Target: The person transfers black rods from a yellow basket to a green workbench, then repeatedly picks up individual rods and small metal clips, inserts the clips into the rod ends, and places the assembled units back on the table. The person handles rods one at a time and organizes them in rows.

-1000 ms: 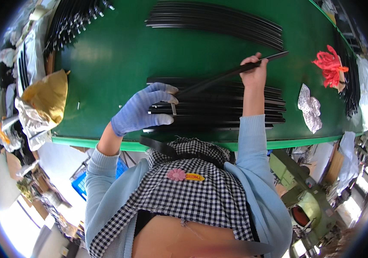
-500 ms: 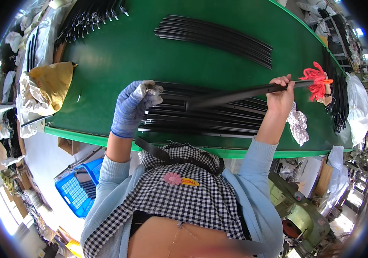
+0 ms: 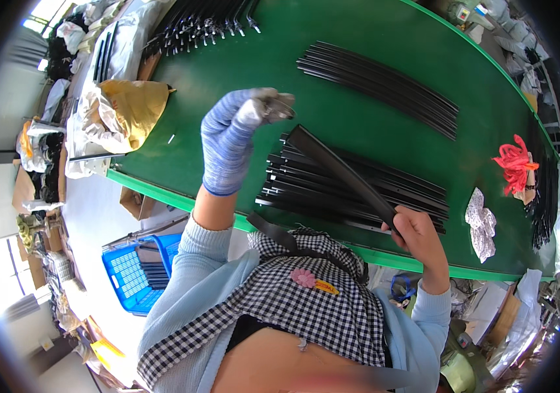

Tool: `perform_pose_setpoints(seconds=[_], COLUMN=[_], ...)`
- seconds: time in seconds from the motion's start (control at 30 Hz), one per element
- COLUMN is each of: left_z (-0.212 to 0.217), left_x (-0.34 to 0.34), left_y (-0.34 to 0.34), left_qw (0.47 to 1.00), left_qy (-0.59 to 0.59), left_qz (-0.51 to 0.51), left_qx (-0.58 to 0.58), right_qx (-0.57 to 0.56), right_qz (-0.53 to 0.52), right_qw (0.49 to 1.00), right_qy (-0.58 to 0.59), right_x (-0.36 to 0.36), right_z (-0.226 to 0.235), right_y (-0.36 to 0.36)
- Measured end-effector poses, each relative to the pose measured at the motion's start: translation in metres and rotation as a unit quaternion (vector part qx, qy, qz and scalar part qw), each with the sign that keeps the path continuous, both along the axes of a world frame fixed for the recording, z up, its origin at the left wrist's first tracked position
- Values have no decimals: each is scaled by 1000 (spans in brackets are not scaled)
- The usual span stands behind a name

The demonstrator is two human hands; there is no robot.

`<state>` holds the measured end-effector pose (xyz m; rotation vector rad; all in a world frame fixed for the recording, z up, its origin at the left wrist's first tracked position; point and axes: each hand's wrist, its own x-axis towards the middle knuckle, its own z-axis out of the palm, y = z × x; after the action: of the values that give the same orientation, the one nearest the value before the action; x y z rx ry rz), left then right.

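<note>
My right hand (image 3: 417, 239), bare, is closed round the near end of a long black tube (image 3: 342, 171). The tube slants away to the left, its far end close to my left hand but apart from it. On my left hand (image 3: 240, 131) is a blue-and-white knit glove with greyish fingertips. Its fingers are pinched together above the green table; whatever they hold is too small to make out. Beneath the tube lies a pile of similar black tubes (image 3: 306, 190), side by side near the table's front edge.
Farther back on the green table (image 3: 240, 65) lies another row of black tubes (image 3: 378, 85). Thin black rods (image 3: 208, 19) fill the far left, near a yellow bag (image 3: 139, 111). A patterned cloth (image 3: 481, 226) and red ties (image 3: 514, 164) lie right. Below left stands a blue basket (image 3: 126, 281).
My right hand has come down toward me with the tube, which now slants more steeply. My left hand has risen away from the pile. The whole view has shifted too.
</note>
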<state>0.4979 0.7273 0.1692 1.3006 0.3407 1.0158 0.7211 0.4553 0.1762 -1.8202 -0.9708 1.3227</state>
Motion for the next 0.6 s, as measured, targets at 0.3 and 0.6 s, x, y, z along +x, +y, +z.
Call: perform_pose_setpoints(seconds=[0.3, 0.6], left_z=[-7, -24], left_x=[-5, -4], left_y=[-6, -16], left_qw=[989, 857], left_qy=[85, -52], left_qz=[-124, -440], left_qx=[-17, -262], right_qx=[-10, -9], right_qz=[46, 98], right_qw=[997, 985], right_qy=[58, 139], right_x=[7, 9], right_z=[-6, -17], right_y=[-5, -15])
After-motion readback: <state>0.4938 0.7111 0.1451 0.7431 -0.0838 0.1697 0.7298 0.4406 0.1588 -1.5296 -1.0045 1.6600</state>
